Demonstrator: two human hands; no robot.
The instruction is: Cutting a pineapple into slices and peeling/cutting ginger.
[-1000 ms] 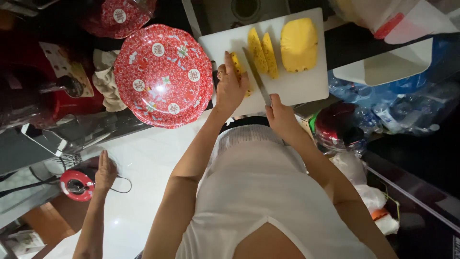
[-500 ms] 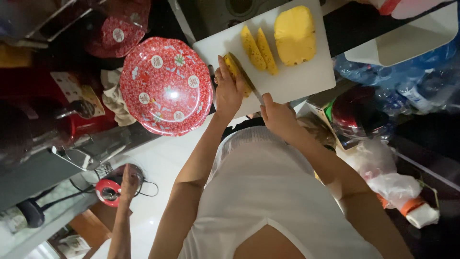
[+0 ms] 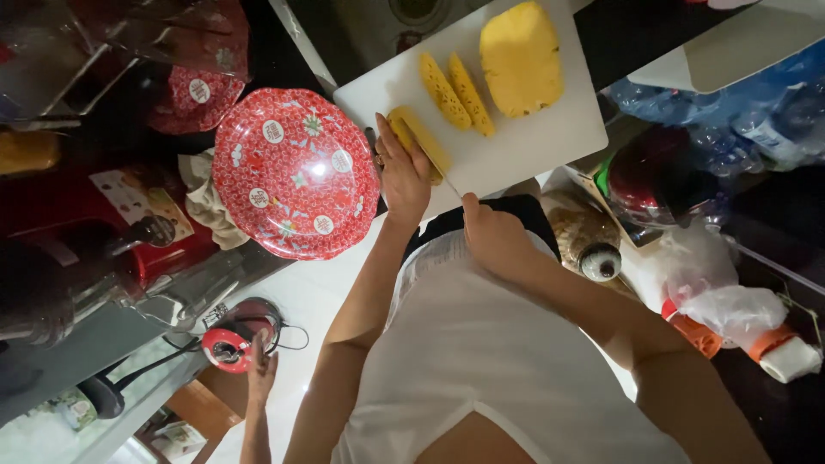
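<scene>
Beyond both hands lies a white cutting board [image 3: 533,142], the biggest thing within reach, and at its far end, well apart from the fingers, stands a large peeled block of pineapple [image 3: 522,58]. Beside the left hand, out to its left, sits a red patterned plate [image 3: 296,172], just clear of the board's near corner. Between the big block and the hands lie two cut pineapple slices [image 3: 455,93], side by side and leaning the same way. Under the left hand [image 3: 402,176] is a narrower pineapple strip [image 3: 414,137]; the fingers are stretched out flat and press on it, holding it down against the board. Right beside that strip runs a knife [image 3: 440,170], its thin blade lying along the fruit's edge. The right hand [image 3: 494,236] is curled closed near the board's near edge, apparently around the knife's handle, though the handle itself is hidden inside the fist. Farther to the left, well away from both hands and below the plate, another person's hand [image 3: 260,374] rests by a small round red device [image 3: 230,351] with a black cord.
</scene>
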